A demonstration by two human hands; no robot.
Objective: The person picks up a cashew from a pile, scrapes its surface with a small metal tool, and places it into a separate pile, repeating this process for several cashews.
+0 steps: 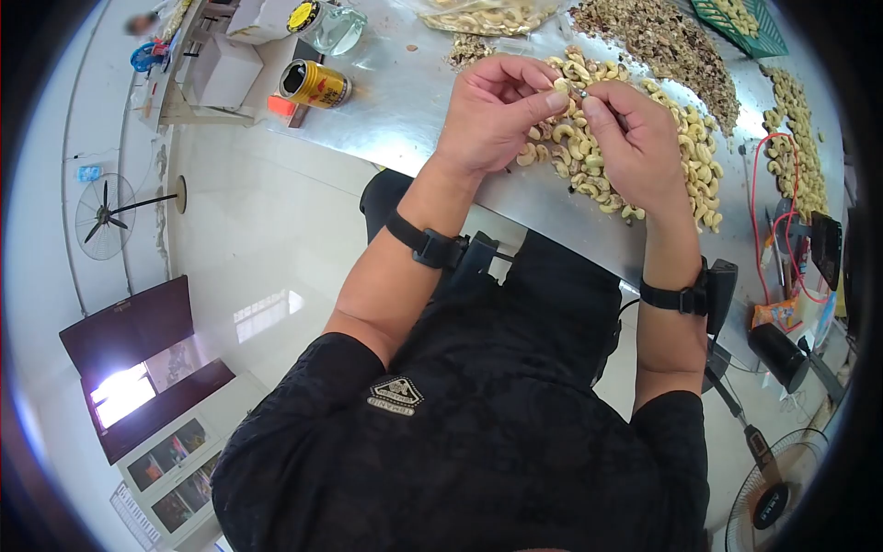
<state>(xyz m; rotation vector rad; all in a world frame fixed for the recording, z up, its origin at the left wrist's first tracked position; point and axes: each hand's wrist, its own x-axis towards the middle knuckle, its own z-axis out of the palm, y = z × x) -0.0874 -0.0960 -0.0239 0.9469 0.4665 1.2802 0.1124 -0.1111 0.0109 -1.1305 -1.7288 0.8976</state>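
Note:
My left hand (pixel 504 112) pinches a pale cashew nut (pixel 560 85) between thumb and index finger, above the metal table. Close beside it on the right, my right hand (pixel 635 138) is closed around a small, thin tool (pixel 583 93), whose tip touches or nearly touches the nut. Most of the tool is hidden by the fingers. Under and around both hands lies a spread pile of cashew nuts (pixel 701 170) on the table (pixel 395 115). A black strap sits on each forearm.
Dark nut fragments (pixel 644 32) are heaped behind the hands. A green basket (pixel 750 37) stands at the back right, near another row of cashews (pixel 796 156). A yellow can (pixel 326 87) and a glass jar (pixel 338 32) stand left. A red cable (pixel 756 198) loops at right.

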